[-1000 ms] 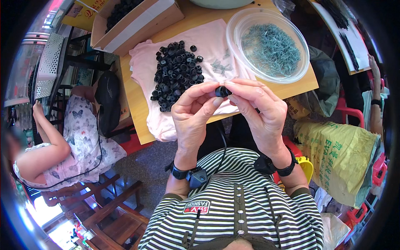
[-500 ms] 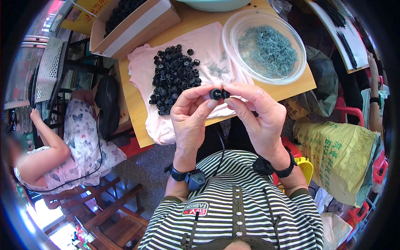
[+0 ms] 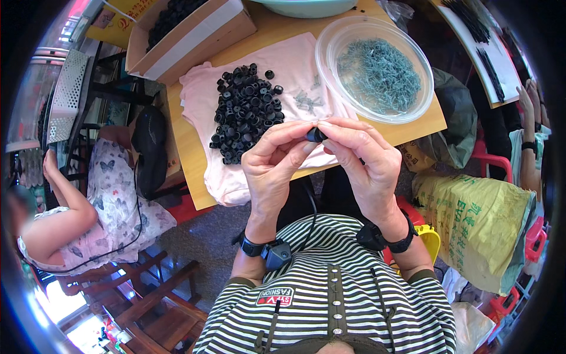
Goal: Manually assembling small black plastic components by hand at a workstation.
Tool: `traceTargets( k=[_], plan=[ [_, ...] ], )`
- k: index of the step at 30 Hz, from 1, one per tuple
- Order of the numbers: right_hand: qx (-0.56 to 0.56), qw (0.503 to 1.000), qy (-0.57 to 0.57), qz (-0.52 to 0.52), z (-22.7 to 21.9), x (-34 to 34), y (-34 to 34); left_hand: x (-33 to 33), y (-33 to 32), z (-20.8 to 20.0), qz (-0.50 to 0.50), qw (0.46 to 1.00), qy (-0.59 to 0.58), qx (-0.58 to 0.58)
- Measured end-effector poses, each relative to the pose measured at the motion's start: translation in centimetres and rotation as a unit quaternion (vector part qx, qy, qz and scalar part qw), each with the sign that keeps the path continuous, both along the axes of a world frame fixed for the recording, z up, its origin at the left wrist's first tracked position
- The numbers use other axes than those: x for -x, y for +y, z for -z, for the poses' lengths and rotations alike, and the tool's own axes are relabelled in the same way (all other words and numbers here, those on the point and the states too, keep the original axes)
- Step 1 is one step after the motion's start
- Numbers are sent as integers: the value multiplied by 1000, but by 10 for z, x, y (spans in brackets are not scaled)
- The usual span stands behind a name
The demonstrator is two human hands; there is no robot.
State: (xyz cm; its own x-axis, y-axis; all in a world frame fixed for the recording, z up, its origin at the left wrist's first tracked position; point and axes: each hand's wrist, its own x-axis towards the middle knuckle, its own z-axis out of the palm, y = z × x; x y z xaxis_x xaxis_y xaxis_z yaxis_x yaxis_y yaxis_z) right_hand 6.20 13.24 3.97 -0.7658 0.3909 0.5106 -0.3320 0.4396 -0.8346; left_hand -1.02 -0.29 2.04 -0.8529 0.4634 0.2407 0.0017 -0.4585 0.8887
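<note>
My left hand [image 3: 268, 162] and my right hand [image 3: 370, 165] meet just off the table's near edge. Thumb and fingers of both pinch a small round black plastic cap [image 3: 316, 135]; fingertips cover much of it, and I cannot tell whether it is one piece or two pressed together. Beyond my left hand lies a heap of similar black caps [image 3: 246, 112] on a pale pink cloth [image 3: 295, 56]. Several loose screws [image 3: 308, 101] are scattered on that cloth, right of the heap. A clear round tub [image 3: 322, 62] of grey screws [image 3: 383, 74] stands at the right.
An open cardboard box [image 3: 200, 35] of black parts stands at the table's far left, with a pale green basin [image 3: 306, 7] at the back. One person [image 3: 65, 221] sits at left; another person's arm [image 3: 526, 124] shows at right beside a yellow sack [image 3: 471, 224].
Two black pieces held slightly apart between my fingertips have come together. My hands have drawn closer, and the cap has turned so its round face no longer shows.
</note>
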Motion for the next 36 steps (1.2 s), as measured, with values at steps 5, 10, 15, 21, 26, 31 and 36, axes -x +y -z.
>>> traceTargets(
  k=[5, 10, 15, 21, 26, 31, 36],
  plan=[
    [146, 989, -25, -26, 6, 3, 0, 2, 0, 0, 4, 1000, 0, 18],
    [173, 982, -56, -45, 4, 4, 2, 2, -1, -1, 8, 999, -28, 24],
    [-30, 999, -12, -34, 0, 5, 7, 2, 2, 0, 10, 998, -56, -13],
    [-50, 998, 26, -16, 8, 8, 3, 1, 2, 1, 26, 993, -109, -34],
    [-77, 997, 22, -2, 15, 10, 5, 0, 2, 3, 27, 987, -155, -38],
    [-119, 992, 48, -2, 15, 13, 11, -3, 3, 6, 36, 979, -194, -58],
    [-124, 991, 52, -11, 18, 14, 12, -5, 5, 11, 39, 971, -227, -59]
  ],
)
